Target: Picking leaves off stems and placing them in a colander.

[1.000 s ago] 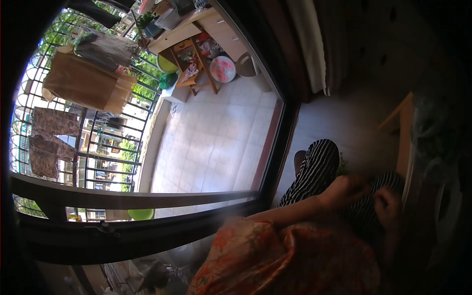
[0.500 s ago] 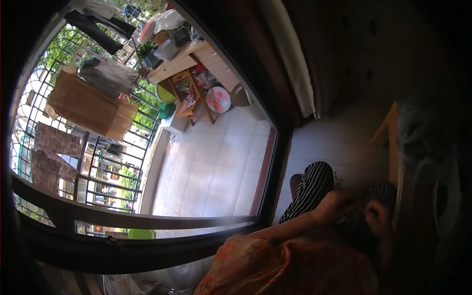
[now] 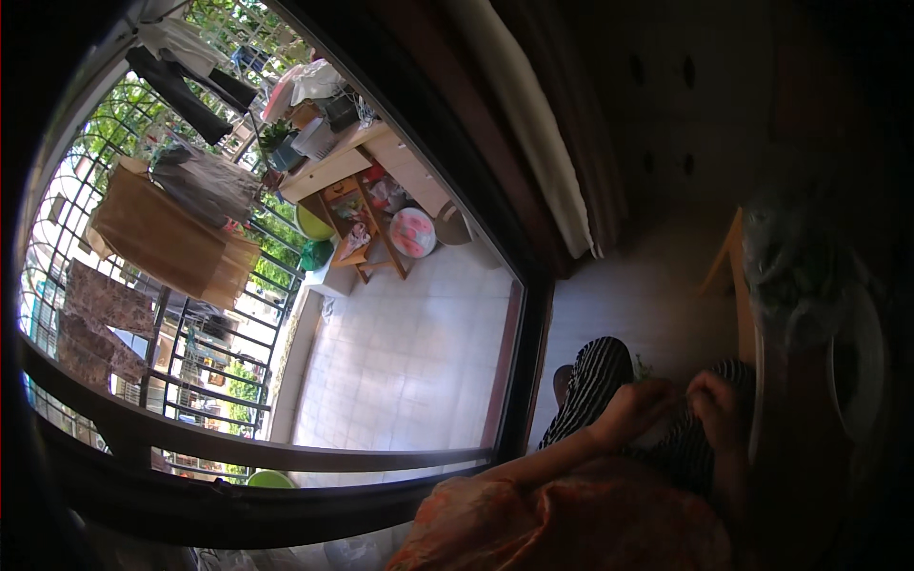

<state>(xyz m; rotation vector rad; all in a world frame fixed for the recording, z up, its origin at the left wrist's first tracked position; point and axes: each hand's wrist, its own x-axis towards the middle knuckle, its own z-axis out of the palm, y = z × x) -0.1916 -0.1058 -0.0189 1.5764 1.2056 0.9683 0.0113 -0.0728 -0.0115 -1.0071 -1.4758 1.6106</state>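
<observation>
My left hand (image 3: 636,415) reaches in over my lap with its fingers drawn together in a pinch. Close beside it, my right hand (image 3: 712,403) is also closed, its fingertips nearly meeting those of the left. Whatever the fingers hold is too dark and small to make out. Both hands are above my black-and-white striped trousers (image 3: 598,385). Just beyond the left fingers, some green leaves (image 3: 643,367) show low down between my knees; what they lie in or on is hidden.
At right, a wooden table or stool (image 3: 741,285) bears a plastic bag (image 3: 795,257) with green stuff inside and a pale round rim (image 3: 843,381). A dark window frame (image 3: 538,324) stands at left; behind it are a tiled balcony floor (image 3: 400,352), hanging laundry (image 3: 171,233) and a cabinet (image 3: 333,167).
My hands have come closer together, the right moving toward the left until the fingertips nearly touch. The whole view has shifted slightly.
</observation>
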